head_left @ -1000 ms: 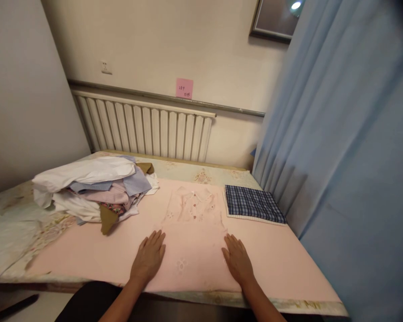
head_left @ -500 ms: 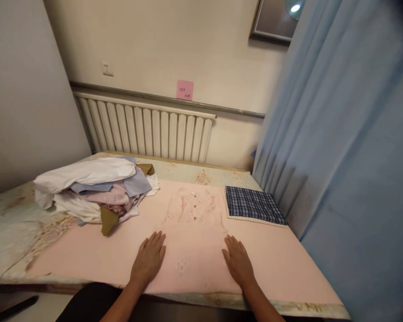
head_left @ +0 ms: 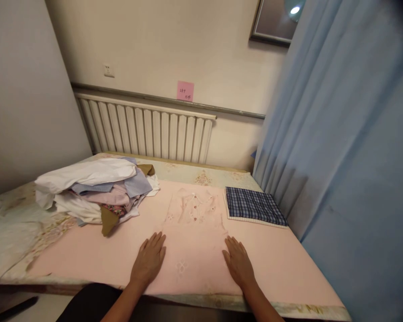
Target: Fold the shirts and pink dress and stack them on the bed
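A pale pink shirt with small buttons and cut-out flowers lies flat before me, its sleeves out of sight. It rests on a pink cloth of nearly the same colour. At the shirt's left edge my left hand lies palm down, fingers stretched out. My right hand is flat in the same way along the right edge. Neither hand grips anything. Beyond my right hand lies a folded dark blue plaid garment on top of a cream ribbed one.
A heap of crumpled clothes sits on the left of the flower-patterned table cover. A blue curtain hangs along the right side. Against the wall at the back stands a radiator. A pink note is stuck above it.
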`<state>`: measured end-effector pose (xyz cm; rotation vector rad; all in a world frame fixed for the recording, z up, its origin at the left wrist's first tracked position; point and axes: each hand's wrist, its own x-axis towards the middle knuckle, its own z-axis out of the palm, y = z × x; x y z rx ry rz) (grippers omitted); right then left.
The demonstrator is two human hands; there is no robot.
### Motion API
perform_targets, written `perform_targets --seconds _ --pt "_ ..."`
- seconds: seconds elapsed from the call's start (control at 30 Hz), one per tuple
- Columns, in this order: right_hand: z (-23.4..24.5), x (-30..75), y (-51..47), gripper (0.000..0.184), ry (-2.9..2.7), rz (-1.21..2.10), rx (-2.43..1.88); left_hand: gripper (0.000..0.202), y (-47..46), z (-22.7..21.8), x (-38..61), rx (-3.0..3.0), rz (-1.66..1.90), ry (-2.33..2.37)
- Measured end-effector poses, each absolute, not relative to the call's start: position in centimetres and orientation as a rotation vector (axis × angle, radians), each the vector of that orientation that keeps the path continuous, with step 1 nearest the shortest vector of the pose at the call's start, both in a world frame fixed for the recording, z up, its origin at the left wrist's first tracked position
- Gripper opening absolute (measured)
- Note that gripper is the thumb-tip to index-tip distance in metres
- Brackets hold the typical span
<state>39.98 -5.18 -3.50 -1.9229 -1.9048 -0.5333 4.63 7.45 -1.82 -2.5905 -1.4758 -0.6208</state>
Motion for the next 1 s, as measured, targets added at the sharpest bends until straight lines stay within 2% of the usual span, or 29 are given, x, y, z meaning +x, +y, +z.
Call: perform_targets --seconds 1.0 --pt "-3.45 39.91 -5.19 0.043 -1.889 -0.491 -1.931 0.047 7.62 -2.14 4.53 -2.598 -0.640 -1.468"
